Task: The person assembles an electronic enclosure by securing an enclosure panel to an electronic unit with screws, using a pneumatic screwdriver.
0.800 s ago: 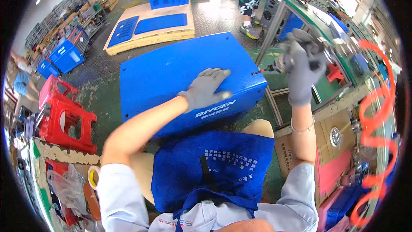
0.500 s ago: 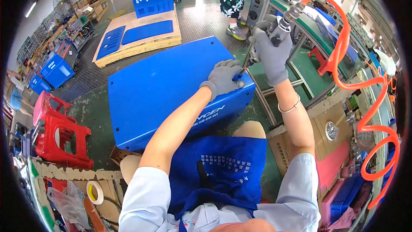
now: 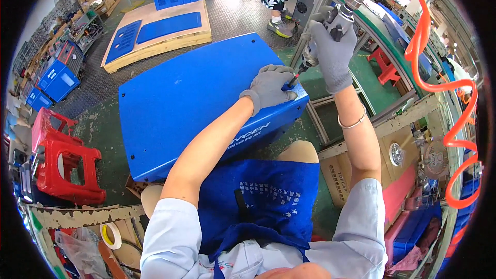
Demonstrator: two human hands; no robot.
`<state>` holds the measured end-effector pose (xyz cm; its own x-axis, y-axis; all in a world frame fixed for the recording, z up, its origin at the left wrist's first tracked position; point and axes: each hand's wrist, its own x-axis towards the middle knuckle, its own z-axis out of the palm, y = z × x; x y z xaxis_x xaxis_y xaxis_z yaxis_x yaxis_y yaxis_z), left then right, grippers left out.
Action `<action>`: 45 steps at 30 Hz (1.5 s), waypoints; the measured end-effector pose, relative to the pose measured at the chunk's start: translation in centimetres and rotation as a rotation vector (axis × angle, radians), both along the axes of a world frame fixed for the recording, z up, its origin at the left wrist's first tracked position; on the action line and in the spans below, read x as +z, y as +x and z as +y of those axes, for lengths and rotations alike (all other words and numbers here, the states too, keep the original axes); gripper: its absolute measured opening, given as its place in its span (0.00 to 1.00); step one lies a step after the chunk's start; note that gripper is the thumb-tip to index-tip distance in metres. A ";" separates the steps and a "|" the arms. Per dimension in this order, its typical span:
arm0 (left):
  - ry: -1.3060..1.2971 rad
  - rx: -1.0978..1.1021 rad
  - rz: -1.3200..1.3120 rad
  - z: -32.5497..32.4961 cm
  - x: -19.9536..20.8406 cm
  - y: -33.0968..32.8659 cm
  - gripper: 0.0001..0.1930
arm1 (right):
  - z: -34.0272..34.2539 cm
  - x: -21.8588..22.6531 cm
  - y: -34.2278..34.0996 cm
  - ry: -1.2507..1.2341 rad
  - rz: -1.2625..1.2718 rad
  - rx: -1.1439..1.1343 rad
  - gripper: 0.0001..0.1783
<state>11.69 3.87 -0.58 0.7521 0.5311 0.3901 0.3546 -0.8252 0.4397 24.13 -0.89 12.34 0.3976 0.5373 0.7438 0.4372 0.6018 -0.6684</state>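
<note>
A large blue metal cabinet (image 3: pixel 191 88) lies before my knees, with dark screws at several corners of its top panel. My left hand (image 3: pixel 271 87), in a grey glove, rests on the panel near the right corner. Its fingers are closed around a small blue piece (image 3: pixel 287 87) that I cannot make out. My gloved right hand (image 3: pixel 335 54) is wrapped around a pneumatic screwdriver (image 3: pixel 338 25), held tilted above that corner. The screwdriver's bit (image 3: pixel 294 80) points down to the blue piece at my left fingertips; whether a screw sits under it is hidden.
An orange coiled air hose (image 3: pixel 421 46) runs from the screwdriver down the right side. Red stools (image 3: pixel 70 170) stand at left. Beyond the cabinet, a wooden pallet (image 3: pixel 201 37) bears blue panels. A green-topped bench (image 3: pixel 372 36) is at right; another person (image 3: pixel 277 0) stands behind.
The screwdriver has come down and left, its bit now at the blue piece by my left fingertips. My left hand stays at the same corner. The whole view has shifted slightly.
</note>
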 end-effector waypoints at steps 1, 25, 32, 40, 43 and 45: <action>-0.002 0.000 -0.003 -0.1 0.2 0.0 0.18 | -0.1 0.2 0.1 -0.047 -0.001 0.012 0.15; 0.060 0.013 -0.038 1.9 0.2 -2.2 0.19 | 7.0 -0.8 -0.8 -0.265 -0.002 -0.021 0.17; 0.063 0.065 -0.019 0.5 0.1 0.7 0.16 | 2.7 -0.5 2.2 -0.116 0.014 -0.019 0.22; 0.057 0.108 -0.149 0.4 -2.1 1.3 0.14 | 4.1 -1.6 3.1 -0.210 0.088 0.270 0.19; 0.046 0.064 -0.153 0.1 -1.4 1.5 0.13 | 4.8 -2.1 4.4 -0.198 0.066 0.258 0.18; 0.024 0.074 -0.112 -0.2 -0.7 1.7 0.13 | 4.3 -2.2 4.8 -0.204 0.059 0.230 0.18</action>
<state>13.39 3.64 -1.29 0.6626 0.5729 0.4824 0.3644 -0.8094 0.4606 28.92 3.43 10.18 0.2876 0.7542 0.5904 0.2615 0.5312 -0.8059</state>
